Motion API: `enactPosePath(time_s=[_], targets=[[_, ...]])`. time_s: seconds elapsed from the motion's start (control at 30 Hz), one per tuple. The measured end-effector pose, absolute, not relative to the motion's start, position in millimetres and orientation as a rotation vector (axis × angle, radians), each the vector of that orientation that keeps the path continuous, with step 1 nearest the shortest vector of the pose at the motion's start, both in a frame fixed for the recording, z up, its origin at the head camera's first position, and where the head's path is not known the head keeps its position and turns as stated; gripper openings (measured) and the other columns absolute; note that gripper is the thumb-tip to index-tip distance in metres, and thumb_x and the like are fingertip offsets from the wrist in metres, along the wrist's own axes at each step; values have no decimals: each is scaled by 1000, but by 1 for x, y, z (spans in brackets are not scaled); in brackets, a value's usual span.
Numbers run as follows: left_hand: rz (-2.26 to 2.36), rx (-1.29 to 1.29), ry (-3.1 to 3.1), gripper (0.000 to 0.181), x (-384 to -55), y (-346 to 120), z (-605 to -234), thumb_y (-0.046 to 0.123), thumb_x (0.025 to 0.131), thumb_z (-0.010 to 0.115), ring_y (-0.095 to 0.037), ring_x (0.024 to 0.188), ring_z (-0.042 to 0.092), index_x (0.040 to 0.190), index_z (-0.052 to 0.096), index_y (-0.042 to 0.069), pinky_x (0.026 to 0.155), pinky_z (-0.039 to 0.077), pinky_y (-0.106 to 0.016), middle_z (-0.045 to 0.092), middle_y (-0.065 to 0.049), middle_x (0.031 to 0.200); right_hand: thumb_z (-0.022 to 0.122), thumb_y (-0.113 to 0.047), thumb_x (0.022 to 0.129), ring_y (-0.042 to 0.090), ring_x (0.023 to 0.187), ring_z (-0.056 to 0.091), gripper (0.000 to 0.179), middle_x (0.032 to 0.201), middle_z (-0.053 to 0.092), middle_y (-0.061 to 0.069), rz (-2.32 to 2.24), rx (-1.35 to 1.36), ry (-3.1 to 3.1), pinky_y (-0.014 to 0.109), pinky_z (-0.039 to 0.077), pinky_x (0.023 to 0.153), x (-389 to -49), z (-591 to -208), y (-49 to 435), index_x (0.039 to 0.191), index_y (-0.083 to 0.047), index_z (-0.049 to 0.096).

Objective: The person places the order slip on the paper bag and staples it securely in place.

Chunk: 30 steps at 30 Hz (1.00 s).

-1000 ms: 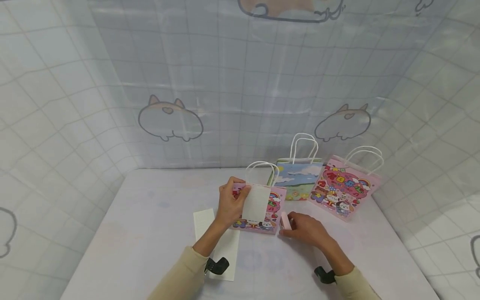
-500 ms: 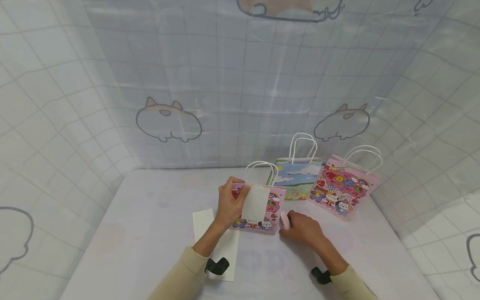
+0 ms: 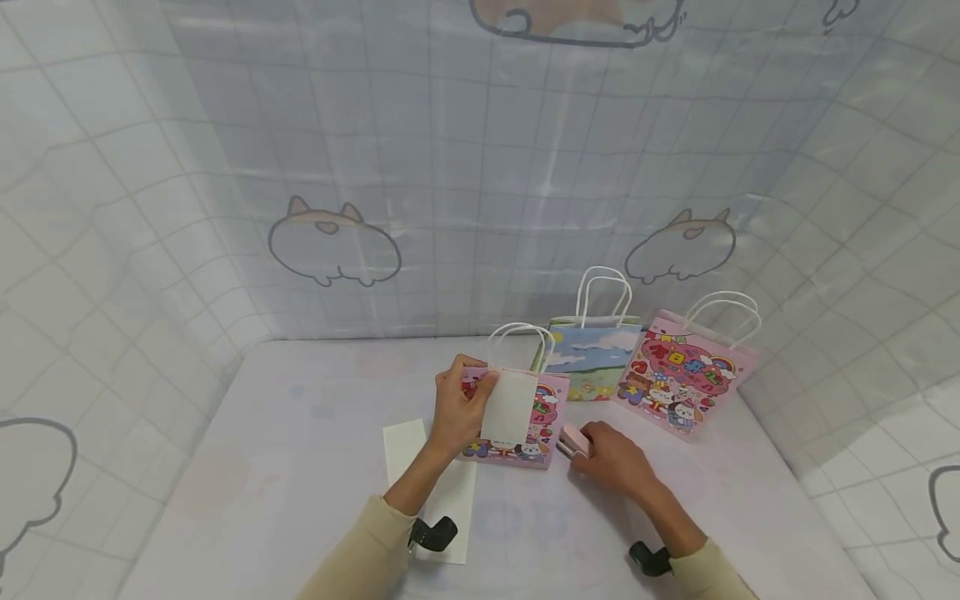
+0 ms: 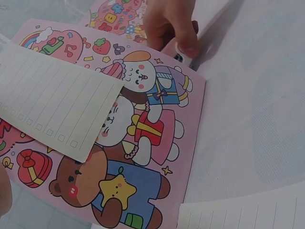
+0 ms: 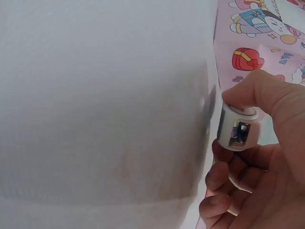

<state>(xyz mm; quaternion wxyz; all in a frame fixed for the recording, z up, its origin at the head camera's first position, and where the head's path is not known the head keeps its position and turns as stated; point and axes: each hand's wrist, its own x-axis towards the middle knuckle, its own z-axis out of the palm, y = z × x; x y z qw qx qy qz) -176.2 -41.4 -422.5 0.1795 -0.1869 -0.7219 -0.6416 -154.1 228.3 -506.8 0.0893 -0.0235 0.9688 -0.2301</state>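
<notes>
Held paper — off-white, ruled; stapler — pink.

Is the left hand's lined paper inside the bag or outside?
Outside: the lined paper sits in front of the pink bag, partly covering it.

On the rightmost pink bag, 日 can be read
</notes>
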Motion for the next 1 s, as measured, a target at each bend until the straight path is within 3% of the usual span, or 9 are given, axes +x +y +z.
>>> enactPosePath(time_s=[0.1, 0.53, 0.7, 1.0], targets=[[-1821, -521, -2044, 15, -176, -41, -422, 4, 95, 67, -33, 73, 71, 102, 58, -5, 61, 59, -44, 68, -19, 91, 79, -31, 83, 16, 79, 56, 48, 101, 65, 2, -745, -38, 2869, 39, 53, 76, -156, -503, 231, 122, -7, 63], [-1816, -469, -2088, 15, -179, -41, -430, 7, 96, 67, -32, 78, 71, 104, 58, -2, 64, 58, -30, 67, -17, 95, 75, -31, 87, 17, 70, 52, 49, 91, 63, 3, -953, -57, 2901, 31, 42, 57, -158, -474, 236, 127, -10, 57], [-1807, -462, -2070, 17, -193, -40, -452, 8, 95, 69, -33, 74, 71, 104, 58, -3, 61, 58, -30, 68, -18, 93, 75, -31, 90, 20, 76, 51, 50, 93, 59, 5, -1130, -91, 2919, 29, 42, 57, -157, -467, 234, 132, -11, 56], [-1813, -454, -2076, 17, -195, -41, -457, 19, 97, 69, -24, 86, 67, 106, 59, 9, 64, 56, -26, 67, -9, 96, 73, -37, 93, 22, 83, 51, 53, 98, 60, 8, -1281, -99, 2939, 29, 43, 58, -155, -447, 236, 134, -9, 55]])
